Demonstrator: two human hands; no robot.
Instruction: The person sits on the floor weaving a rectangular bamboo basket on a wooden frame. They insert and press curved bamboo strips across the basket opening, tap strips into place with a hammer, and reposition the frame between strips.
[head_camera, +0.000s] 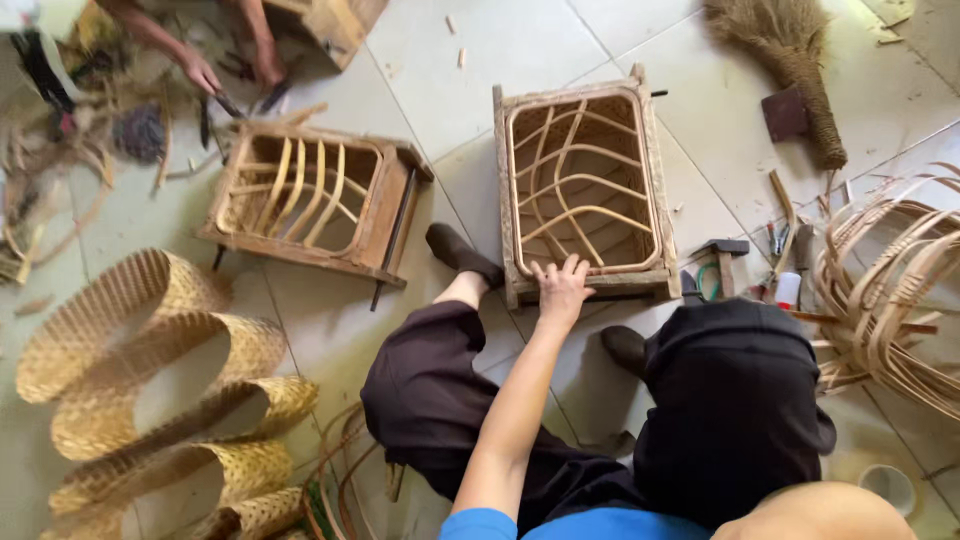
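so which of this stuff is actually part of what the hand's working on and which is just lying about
In hand:
- left hand, resting on the near rim
- rattan frame box

Lying about:
- second frame box, near another person's hands
- woven rolls
- broom
- hammer
- loose cane strips

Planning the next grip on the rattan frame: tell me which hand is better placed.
Probably left: the left hand lies spread on the rattan frame's near rim; the right is out of view.

A single head-worn view is given, aimed steeply down from close above at the tiled floor (450, 60) and the wearer's lap.
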